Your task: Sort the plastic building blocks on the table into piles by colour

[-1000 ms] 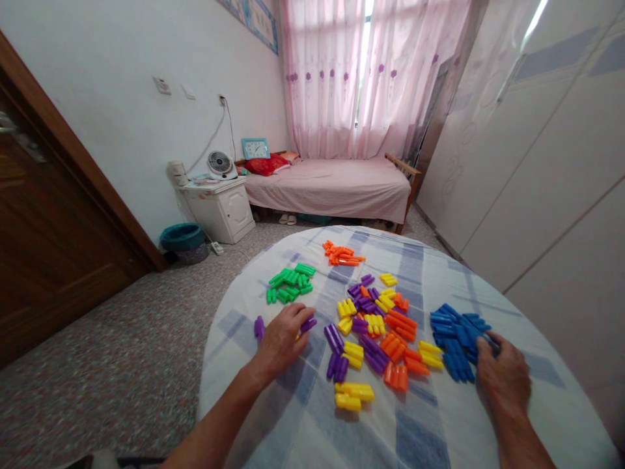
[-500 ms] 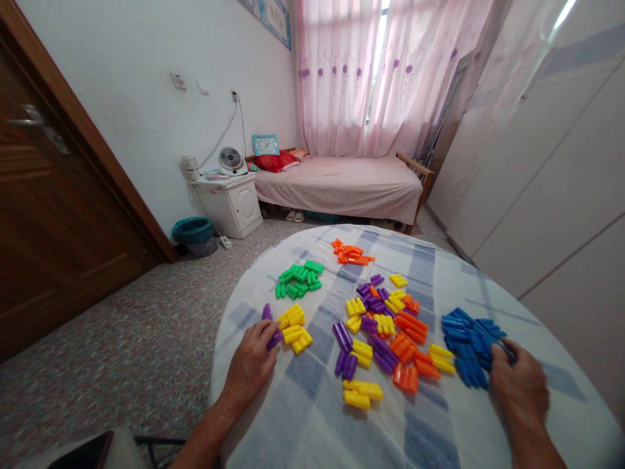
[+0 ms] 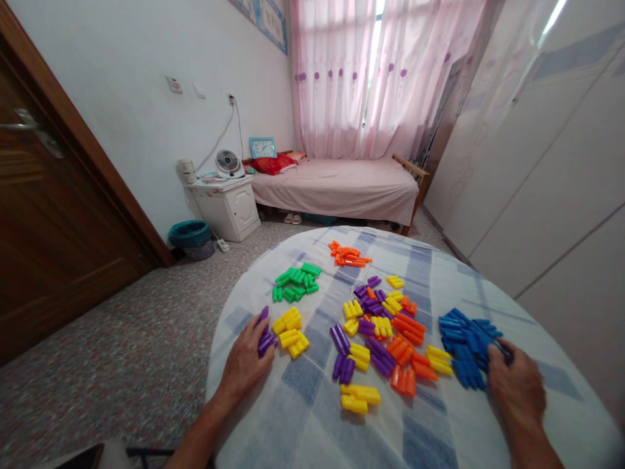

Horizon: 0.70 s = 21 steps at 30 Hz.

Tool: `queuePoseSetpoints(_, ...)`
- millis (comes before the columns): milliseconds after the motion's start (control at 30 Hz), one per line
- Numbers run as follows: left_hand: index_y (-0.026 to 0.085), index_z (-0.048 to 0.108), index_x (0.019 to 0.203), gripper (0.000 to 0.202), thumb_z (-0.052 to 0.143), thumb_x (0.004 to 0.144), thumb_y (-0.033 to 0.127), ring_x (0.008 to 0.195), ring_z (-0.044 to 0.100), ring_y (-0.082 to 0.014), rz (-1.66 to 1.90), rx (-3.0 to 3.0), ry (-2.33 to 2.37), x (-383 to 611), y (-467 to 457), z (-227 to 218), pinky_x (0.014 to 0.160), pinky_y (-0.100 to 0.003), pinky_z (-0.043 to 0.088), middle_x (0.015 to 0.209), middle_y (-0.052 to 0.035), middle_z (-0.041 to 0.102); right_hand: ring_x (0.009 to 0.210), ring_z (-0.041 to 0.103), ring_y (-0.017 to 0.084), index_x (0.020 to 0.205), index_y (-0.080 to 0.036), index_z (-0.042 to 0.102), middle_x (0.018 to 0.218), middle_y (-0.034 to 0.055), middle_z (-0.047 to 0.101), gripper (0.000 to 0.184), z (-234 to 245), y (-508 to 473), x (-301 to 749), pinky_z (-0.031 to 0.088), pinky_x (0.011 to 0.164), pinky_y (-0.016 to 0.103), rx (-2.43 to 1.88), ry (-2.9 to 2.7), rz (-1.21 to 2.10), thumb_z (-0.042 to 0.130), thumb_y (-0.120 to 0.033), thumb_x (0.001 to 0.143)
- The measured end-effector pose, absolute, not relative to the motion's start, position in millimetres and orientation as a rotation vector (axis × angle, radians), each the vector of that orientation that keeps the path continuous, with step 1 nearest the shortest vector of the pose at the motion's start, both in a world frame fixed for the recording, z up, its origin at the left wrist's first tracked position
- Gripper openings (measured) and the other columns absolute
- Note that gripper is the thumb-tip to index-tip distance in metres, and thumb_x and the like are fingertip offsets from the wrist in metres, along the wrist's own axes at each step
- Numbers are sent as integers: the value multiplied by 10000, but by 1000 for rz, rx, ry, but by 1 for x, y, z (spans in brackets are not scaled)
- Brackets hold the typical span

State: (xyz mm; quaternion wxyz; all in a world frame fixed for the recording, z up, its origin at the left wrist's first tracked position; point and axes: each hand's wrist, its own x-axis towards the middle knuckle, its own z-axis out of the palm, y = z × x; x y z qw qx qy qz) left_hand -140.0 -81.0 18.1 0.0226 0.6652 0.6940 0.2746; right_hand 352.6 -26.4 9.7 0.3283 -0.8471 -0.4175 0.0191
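My left hand (image 3: 247,357) lies flat near the table's left edge, fingers stretched out and touching two purple blocks (image 3: 264,333). Yellow blocks (image 3: 291,330) sit just right of those fingers. My right hand (image 3: 516,384) rests at the near side of a pile of blue blocks (image 3: 465,344), fingers curled against them; whether it grips one is hidden. A mixed heap of purple, yellow and orange blocks (image 3: 384,326) fills the table's middle.
Green blocks (image 3: 294,283) and a small orange group (image 3: 348,255) lie farther back on the round table with its checked cloth (image 3: 303,404). Beyond are a bed (image 3: 342,185), a white nightstand (image 3: 228,208), a teal bin (image 3: 189,234) and a wooden door (image 3: 43,215) at left.
My left hand pulled back from the middle to the left edge, uncovering yellow blocks and bringing a purple block beside the other one. The right hand barely moved.
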Motion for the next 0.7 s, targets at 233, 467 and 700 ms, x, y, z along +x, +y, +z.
queuePoseSetpoints(233, 195, 600, 1129, 438, 577, 717, 342, 1108, 560, -258, 684, 2100, 2060, -155, -75, 33, 973, -400, 455, 1241, -99, 541, 1083, 511, 335, 1219, -133, 562, 1176, 177, 563, 581, 10, -25, 350, 404, 895, 448, -2241, -1106, 37, 298, -486, 841)
queuePoseSetpoints(467, 199, 619, 965, 282, 526, 714, 288, 937, 604, -221, 889, 1987, 2094, -158, -70, 36, 877, -366, 504, 1018, -64, 586, 1060, 516, 303, 1206, -147, 572, 1176, 154, 570, 549, 10, -26, 350, 402, 895, 433, -2227, -1085, 35, 327, -469, 836)
queuePoseSetpoints(700, 267, 596, 1034, 276, 546, 764, 237, 1082, 559, -209, 876, 2151, 1689, -117, -119, 76, 902, -298, 493, 1174, -60, 528, 1103, 500, 331, 1221, -127, 563, 1203, 181, 555, 569, 13, -26, 350, 388, 901, 433, -2240, -1109, 66, 315, -480, 850)
